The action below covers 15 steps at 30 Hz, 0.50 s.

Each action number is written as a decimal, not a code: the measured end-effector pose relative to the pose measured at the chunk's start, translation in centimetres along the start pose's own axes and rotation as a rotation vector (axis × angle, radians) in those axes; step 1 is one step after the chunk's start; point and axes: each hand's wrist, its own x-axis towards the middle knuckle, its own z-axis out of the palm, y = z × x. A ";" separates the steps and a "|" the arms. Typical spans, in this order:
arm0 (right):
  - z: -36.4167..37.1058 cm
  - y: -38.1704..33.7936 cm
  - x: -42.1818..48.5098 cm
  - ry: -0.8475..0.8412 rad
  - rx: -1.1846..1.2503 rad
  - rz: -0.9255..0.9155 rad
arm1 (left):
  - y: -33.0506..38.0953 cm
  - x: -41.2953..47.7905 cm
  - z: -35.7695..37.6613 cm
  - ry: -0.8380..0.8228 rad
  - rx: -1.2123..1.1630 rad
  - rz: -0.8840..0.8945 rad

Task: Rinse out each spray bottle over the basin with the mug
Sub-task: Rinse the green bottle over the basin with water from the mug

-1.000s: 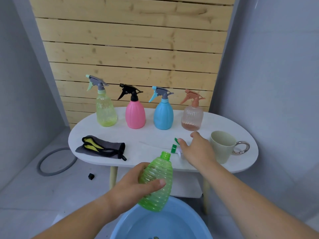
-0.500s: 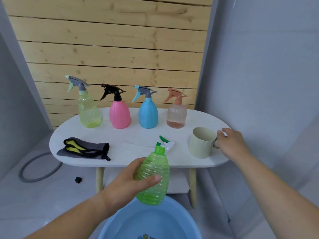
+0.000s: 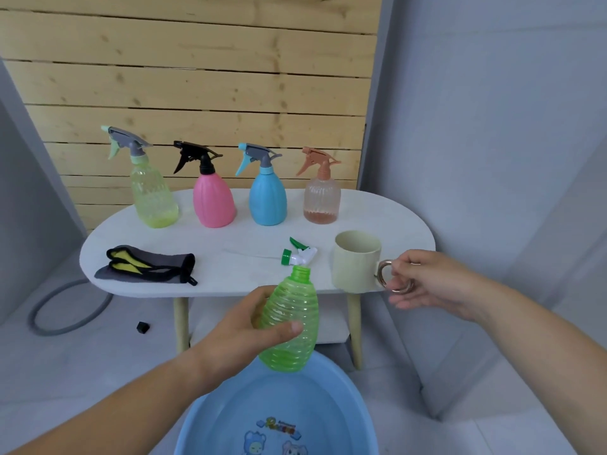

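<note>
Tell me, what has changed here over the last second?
The right hand left the green sprayer head lying on the table and moved right to the mug, where it now holds the ring handle. The mug has not left the table. The left hand holds the open green bottle above the basin, as before.

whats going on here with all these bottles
A person is rinsing out spray bottles. Their left grip holds the open green bottle over the basin; its spray head lies on the table. Their right grip pinches the handle of the mug, which stands on the table. The yellow bottle, pink bottle, blue bottle and peach bottle stand capped behind.
</note>
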 end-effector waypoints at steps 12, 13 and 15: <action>5.7 6.5 -2.0 -0.230 -0.073 0.142 | -5.4 -3.5 -1.6 0.003 0.183 -0.071; 6.9 7.5 -1.3 -0.227 -0.103 0.151 | -6.3 -3.4 -1.5 -0.005 0.211 -0.088; 9.6 9.9 0.2 -0.233 -0.156 0.184 | -8.4 -3.4 -1.3 0.002 0.243 -0.143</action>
